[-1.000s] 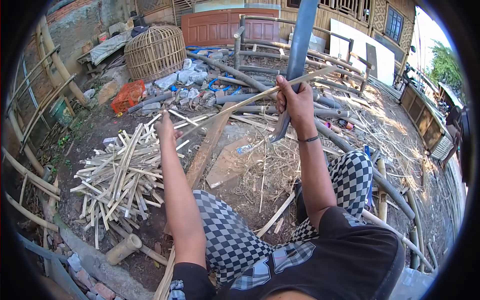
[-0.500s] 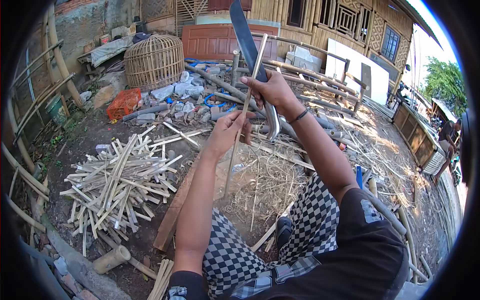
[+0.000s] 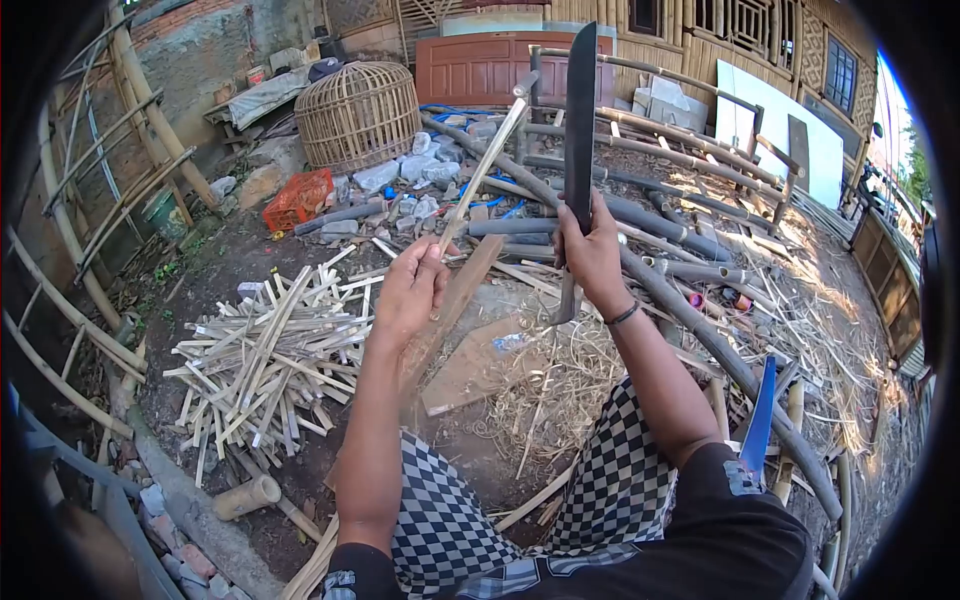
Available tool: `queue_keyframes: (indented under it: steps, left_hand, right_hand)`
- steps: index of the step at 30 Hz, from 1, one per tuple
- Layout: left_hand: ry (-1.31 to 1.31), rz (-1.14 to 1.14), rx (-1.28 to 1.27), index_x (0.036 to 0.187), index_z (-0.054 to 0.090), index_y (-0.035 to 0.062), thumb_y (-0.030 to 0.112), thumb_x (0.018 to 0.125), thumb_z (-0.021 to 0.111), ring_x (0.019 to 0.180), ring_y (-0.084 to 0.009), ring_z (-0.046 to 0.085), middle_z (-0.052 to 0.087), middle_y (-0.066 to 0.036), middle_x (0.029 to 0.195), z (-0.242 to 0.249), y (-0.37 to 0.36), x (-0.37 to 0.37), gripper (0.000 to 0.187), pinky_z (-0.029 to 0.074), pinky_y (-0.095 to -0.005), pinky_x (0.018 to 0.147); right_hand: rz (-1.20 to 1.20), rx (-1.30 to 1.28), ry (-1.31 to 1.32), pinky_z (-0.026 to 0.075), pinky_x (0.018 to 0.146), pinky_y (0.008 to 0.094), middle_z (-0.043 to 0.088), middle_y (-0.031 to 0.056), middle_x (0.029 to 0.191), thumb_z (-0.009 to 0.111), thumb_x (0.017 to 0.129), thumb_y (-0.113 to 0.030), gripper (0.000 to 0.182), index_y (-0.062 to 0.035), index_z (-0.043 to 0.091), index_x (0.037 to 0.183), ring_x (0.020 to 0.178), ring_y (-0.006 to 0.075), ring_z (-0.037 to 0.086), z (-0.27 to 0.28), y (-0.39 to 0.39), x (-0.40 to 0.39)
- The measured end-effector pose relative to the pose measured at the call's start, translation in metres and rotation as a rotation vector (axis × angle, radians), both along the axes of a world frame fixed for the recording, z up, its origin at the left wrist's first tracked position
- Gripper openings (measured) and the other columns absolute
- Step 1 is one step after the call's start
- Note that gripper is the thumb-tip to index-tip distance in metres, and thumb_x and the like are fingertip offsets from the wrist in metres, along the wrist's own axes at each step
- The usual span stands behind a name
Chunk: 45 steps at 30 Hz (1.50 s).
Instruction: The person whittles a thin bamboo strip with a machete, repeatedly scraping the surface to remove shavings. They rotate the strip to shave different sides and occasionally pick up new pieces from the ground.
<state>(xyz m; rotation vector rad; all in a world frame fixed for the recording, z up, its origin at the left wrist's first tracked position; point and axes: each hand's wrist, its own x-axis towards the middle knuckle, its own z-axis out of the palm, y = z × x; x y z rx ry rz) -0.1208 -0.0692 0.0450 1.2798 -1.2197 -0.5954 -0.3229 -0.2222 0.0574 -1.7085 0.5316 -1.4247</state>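
Note:
My left hand (image 3: 410, 290) is closed around the lower part of a thin bamboo strip (image 3: 484, 168), which slants up and away to the right. In my right hand (image 3: 592, 255) is a machete (image 3: 580, 120), gripped near the base of its long dark blade. The blade points upward and stands apart from the strip. Below the hands, a wooden board (image 3: 470, 275) leans at a slant over a ground strewn with curly bamboo shavings (image 3: 540, 400). To the left of my left forearm lies a heap of split bamboo strips (image 3: 270, 350).
A woven bamboo cage (image 3: 358, 115) and an orange crate (image 3: 299, 200) stand at the back left, beside broken concrete pieces (image 3: 378, 177). Bamboo poles (image 3: 690, 145) form a low rail behind. At the right is a blue saw-like blade (image 3: 759, 415). A cut bamboo piece (image 3: 247, 497) lies lower left.
The strip and machete, crossed close together before, are now apart. My left hand has moved left with the strip, and my right fingers are off it. The machete is more upright. The view has turned left.

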Motion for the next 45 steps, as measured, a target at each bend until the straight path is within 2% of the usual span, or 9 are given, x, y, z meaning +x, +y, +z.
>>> queue_keyframes:
  steps: [4,9,16,18,19,23,36,41,45]
  left_hand:
    - [0.286,-0.193,0.056,0.11,0.057,0.003,0.027,0.106,0.043,0.054,-0.0088,0.051,0.05,0.001,0.075,0.035,-0.001,-0.009,0.028,0.034,-0.0195,0.042]
    - [0.429,-0.278,-0.132,0.111,0.048,0.0067,0.021,0.104,0.048,0.065,-0.0103,0.052,0.05,0.0,0.083,0.076,-0.027,-0.02,0.016,0.039,-0.0214,0.051]
    - [0.873,-0.461,0.088,0.104,0.05,0.0127,0.035,0.106,0.043,0.056,-0.0058,0.034,0.036,0.005,0.07,-0.002,-0.014,-0.059,0.023,0.027,-0.0178,0.041]
    - [0.918,-0.515,0.124,0.098,0.048,0.0143,0.039,0.105,0.041,0.055,-0.0055,0.032,0.033,0.005,0.069,-0.024,-0.015,-0.067,0.027,0.024,-0.0172,0.04]
    - [0.959,-0.561,0.16,0.092,0.046,0.016,0.044,0.105,0.039,0.054,-0.0052,0.03,0.03,0.006,0.067,-0.033,-0.016,-0.07,0.031,0.022,-0.0167,0.039]
    - [0.964,-0.52,0.205,0.085,0.039,0.0179,0.048,0.105,0.037,0.054,-0.0051,0.03,0.029,0.006,0.066,-0.031,-0.015,-0.08,0.036,0.021,-0.0172,0.039]
    - [0.805,-0.29,0.325,0.086,0.036,0.0188,0.052,0.106,0.028,0.044,-0.0031,0.019,0.025,0.007,0.06,-0.032,0.0,-0.104,0.04,0.01,-0.0211,0.038]
    - [0.781,-0.276,0.335,0.086,0.036,0.0188,0.053,0.106,0.025,0.043,-0.0029,0.017,0.024,0.007,0.059,-0.032,0.005,-0.106,0.041,0.01,-0.0215,0.037]
    - [0.797,-0.306,0.308,0.086,0.036,0.0192,0.053,0.106,0.025,0.043,-0.0025,0.017,0.024,0.008,0.06,-0.032,0.006,-0.098,0.041,0.009,-0.0207,0.037]
  right_hand:
    - [0.474,0.362,0.114,0.043,0.04,0.0288,0.043,0.0011,0.05,0.044,0.104,-0.022,0.023,-0.0021,0.055,0.101,0.041,0.0151,0.051,-0.006,-0.011,-0.016]
    - [0.239,0.174,0.173,0.045,0.045,0.028,0.046,0.0007,0.054,0.042,0.105,-0.021,0.024,-0.0021,0.055,0.096,0.047,0.0127,0.054,-0.022,-0.026,-0.013]
    - [0.213,0.093,0.183,0.036,0.048,0.0286,0.043,-0.0028,0.06,0.039,0.098,-0.011,0.023,-0.0038,0.056,0.084,0.051,0.0095,0.039,-0.029,-0.042,-0.015]
    - [0.079,-0.16,0.203,0.036,0.049,0.0334,0.045,-0.002,0.06,0.042,0.099,-0.014,0.03,-0.0008,0.054,0.075,0.052,0.0107,0.037,-0.03,-0.034,-0.009]
    - [0.018,-0.207,0.235,0.037,0.051,0.0387,0.051,0.0056,0.058,0.048,0.098,-0.015,0.031,0.001,0.054,0.072,0.05,0.0201,0.035,-0.03,-0.025,-0.009]
    - [0.008,-0.519,0.504,0.045,0.058,0.0465,0.058,0.0214,0.067,0.059,0.09,-0.016,0.019,-0.0029,0.063,0.077,0.062,0.0422,0.055,-0.035,-0.012,-0.006]
    - [-0.178,-0.77,0.649,0.052,0.061,0.0468,0.065,0.0147,0.065,0.069,0.073,-0.016,0.012,-0.011,0.069,0.084,0.066,0.0346,0.068,-0.054,-0.014,0.02]
    - [-0.223,-0.514,0.674,0.052,0.063,0.0473,0.064,0.0179,0.067,0.071,0.074,-0.015,0.009,-0.0084,0.069,0.078,0.068,0.0375,0.066,-0.044,-0.038,0.017]
    - [-0.16,-0.733,0.713,0.052,0.064,0.0472,0.064,0.0189,0.068,0.069,0.077,-0.019,0.013,-0.0063,0.068,0.075,0.068,0.0393,0.064,-0.047,-0.013,0.016]
